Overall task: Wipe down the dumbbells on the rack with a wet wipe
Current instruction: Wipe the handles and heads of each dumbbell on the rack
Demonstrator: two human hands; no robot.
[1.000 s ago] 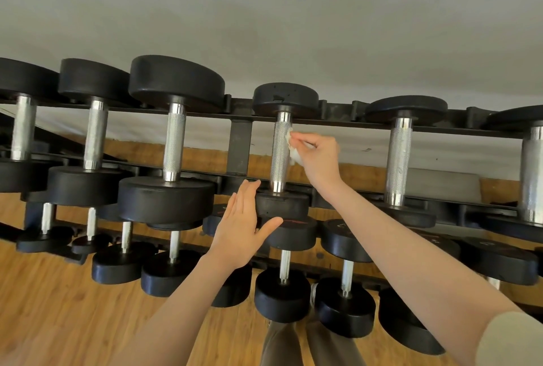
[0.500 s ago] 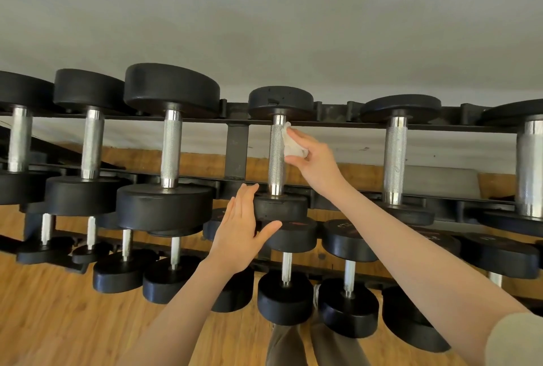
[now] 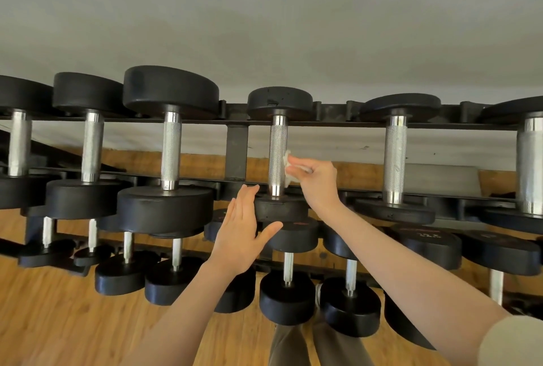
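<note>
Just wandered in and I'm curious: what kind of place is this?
Most likely a gym or weights room: black dumbbells line a metal rack in rows, over a wooden floor.

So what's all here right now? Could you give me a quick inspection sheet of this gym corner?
Surface: black two-tier rack, loaded on both tiers.
Job's things: wet wipe, crumpled, pressed against the knurled steel handle of the small top-tier dumbbell; other dumbbells sit either side.
Clutter: nothing seen.
Grippers: right hand pinches the wipe at the handle; left hand is open, fingers straight, beside that dumbbell's near head, contact unclear.
Cables: nothing seen.
Surroundings: grey wall behind, wooden floor below, the person's legs visible at the bottom.
</note>
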